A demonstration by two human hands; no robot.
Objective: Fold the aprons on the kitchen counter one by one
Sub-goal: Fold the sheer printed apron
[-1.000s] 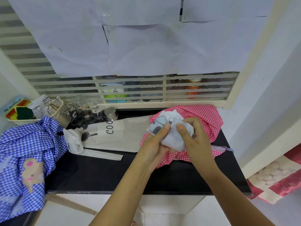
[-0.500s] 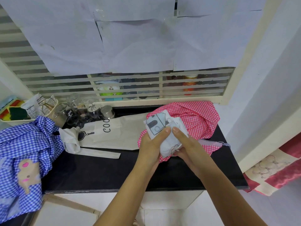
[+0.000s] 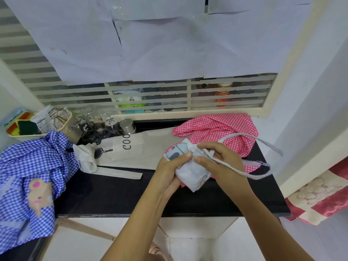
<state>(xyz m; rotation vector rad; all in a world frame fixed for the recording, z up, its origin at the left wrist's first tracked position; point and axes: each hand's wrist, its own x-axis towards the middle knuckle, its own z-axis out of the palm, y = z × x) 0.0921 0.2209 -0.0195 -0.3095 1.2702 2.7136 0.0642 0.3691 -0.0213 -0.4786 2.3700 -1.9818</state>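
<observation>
A small folded white apron bundle (image 3: 190,170) with a grey print is held above the black counter (image 3: 120,194). My left hand (image 3: 169,172) grips the bundle from the left, thumb on top. My right hand (image 3: 224,164) pinches its white strap (image 3: 250,175), which loops out to the right in mid-air. Behind the hands, a red checked apron (image 3: 222,129) lies crumpled. Flat at the centre lies a beige apron (image 3: 135,147) printed with "COO". A blue checked apron (image 3: 28,166) is heaped at the left and hangs over the counter edge.
Glass jars and a steel tin (image 3: 105,123) stand at the back left beside a tray of sponges and packets (image 3: 24,125). A louvred window (image 3: 150,95) runs behind. A white wall (image 3: 310,110) bounds the counter's right end. A red and cream cloth (image 3: 320,196) lies lower right.
The strap was wrapped on the bundle a second ago; now my right hand has pulled it out into a loop to the right. The bundle has moved slightly nearer me.
</observation>
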